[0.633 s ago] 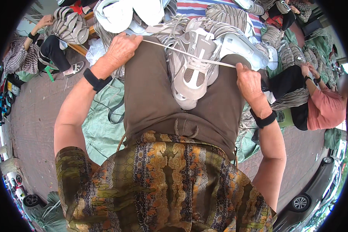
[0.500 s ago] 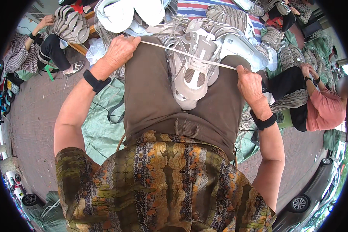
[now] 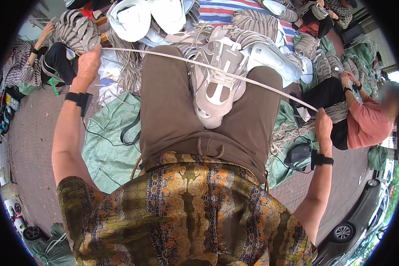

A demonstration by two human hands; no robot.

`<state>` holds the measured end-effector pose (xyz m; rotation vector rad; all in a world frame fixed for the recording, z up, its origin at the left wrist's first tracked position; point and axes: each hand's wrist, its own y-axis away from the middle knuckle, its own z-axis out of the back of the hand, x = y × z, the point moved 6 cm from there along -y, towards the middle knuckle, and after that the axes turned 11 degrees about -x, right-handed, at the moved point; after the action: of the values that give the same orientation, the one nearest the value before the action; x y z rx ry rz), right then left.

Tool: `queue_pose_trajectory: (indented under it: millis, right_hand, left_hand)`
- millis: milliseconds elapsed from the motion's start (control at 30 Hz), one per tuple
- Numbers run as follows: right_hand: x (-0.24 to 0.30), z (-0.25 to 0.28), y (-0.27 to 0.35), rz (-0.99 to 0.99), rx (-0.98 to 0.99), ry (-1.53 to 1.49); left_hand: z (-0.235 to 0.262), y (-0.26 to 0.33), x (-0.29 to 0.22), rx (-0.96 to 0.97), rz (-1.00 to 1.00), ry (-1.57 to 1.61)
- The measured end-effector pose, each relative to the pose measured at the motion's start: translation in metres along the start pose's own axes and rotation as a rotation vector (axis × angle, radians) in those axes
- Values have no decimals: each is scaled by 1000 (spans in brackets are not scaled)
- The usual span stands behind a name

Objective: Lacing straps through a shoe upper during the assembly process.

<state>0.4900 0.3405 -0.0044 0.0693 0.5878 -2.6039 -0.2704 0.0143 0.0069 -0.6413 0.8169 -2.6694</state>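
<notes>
Paved ground under a green tarp (image 3: 104, 146). We count one grey sneaker (image 3: 217, 84) on the lap and one white lace (image 3: 261, 84) over it. Left hand (image 3: 87, 64) and right hand (image 3: 323, 126), fists gripping the lace ends, are now spread far wider than before.

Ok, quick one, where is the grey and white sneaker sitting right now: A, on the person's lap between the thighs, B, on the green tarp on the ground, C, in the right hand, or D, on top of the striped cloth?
A: the sneaker rests on the brown trousers between the thighs, while the left hand and right hand pull a lace taut across it.
</notes>
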Motion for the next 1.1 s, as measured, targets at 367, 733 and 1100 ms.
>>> queue_pose_trajectory:
  millis: [367, 733, 1100]
  right_hand:
    - [-200, -15, 153, -468, -67, 30]
    - [-237, -13, 234, -589, -188, 105]
    - [42, 45, 64, -492, -180, -1096]
  left_hand:
    - [-2, 97, 160, 98, 355, -106]
    - [13, 199, 204, 167, 474, -172]
    - [3, 244, 202, 295, 556, -226]
